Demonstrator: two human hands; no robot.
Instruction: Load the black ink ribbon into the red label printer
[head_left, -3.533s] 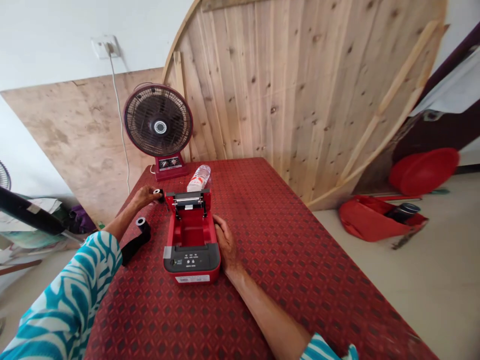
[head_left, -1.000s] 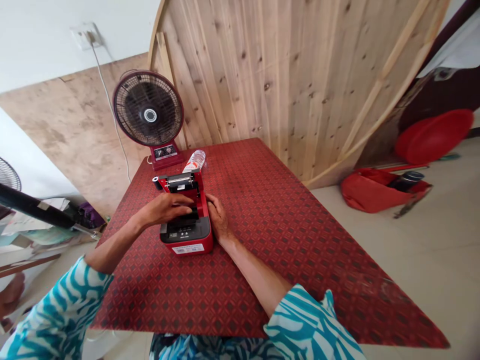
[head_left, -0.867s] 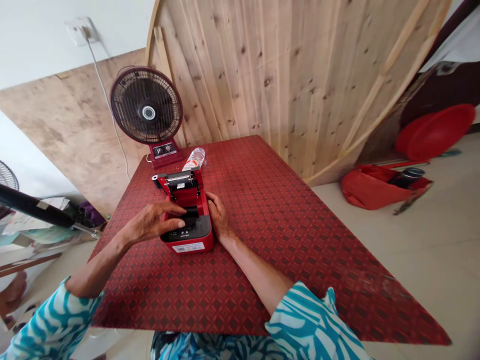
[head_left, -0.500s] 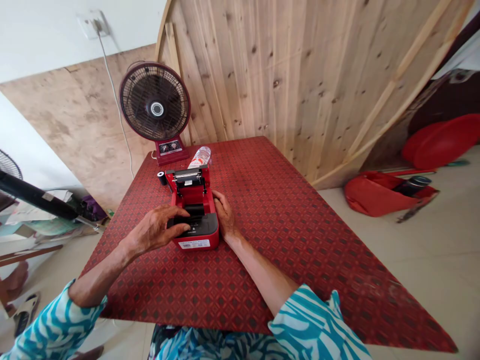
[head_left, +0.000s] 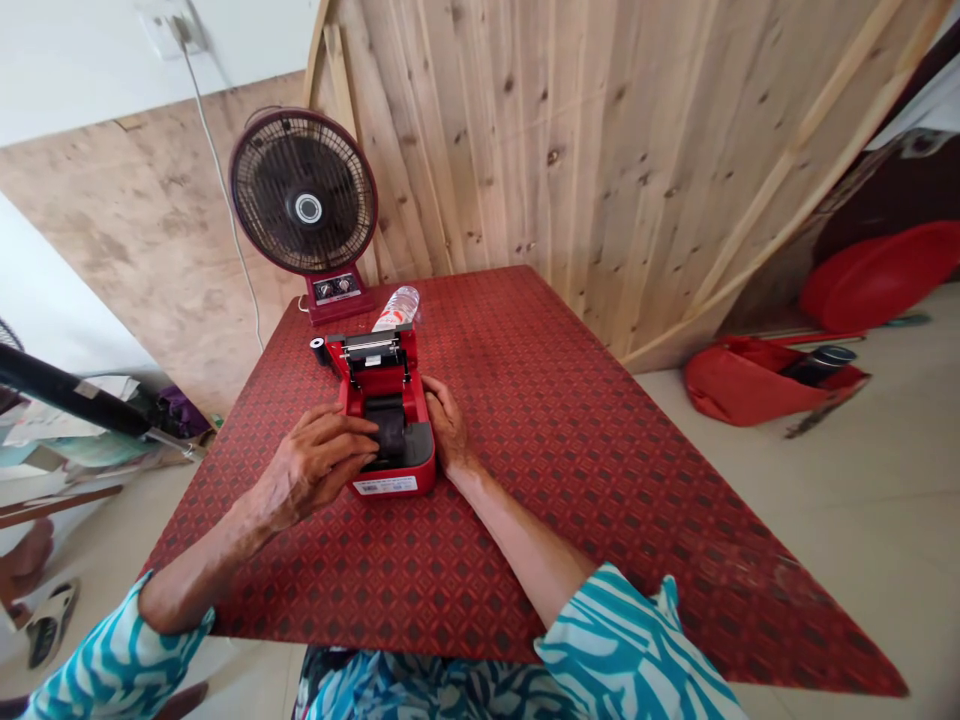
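A red-and-black label printer (head_left: pixel 421 470) sits on the table with its lid (head_left: pixel 373 347) tipped back. Inside it, a dark flap-like black cover (head_left: pixel 391 432) stands partly raised in the front bay. My left hand (head_left: pixel 319 458) reaches over the printer's left side, its fingertips closed at the left edge of that cover; the thumb is mostly hidden. Against the right wall, my right hand (head_left: pixel 448 425) grips the printer's body, with its fingertips out of sight. A small black roll with a white core (head_left: pixel 318 348) lies at the printer's far left corner.
Behind the printer a clear plastic bottle (head_left: pixel 397 307) lies on the patterned red table (head_left: pixel 570 440). A dark red fan (head_left: pixel 307 207) stands at the far left corner, near a wooden panel (head_left: pixel 540 130). An orange-red bag (head_left: pixel 739 385) with a black-lidded bottle is on the floor at right.
My left fingers have drawn together, and the black cover, flat before, has come up in the printer's front bay. My right hand keeps its hold. The view has shifted slightly.
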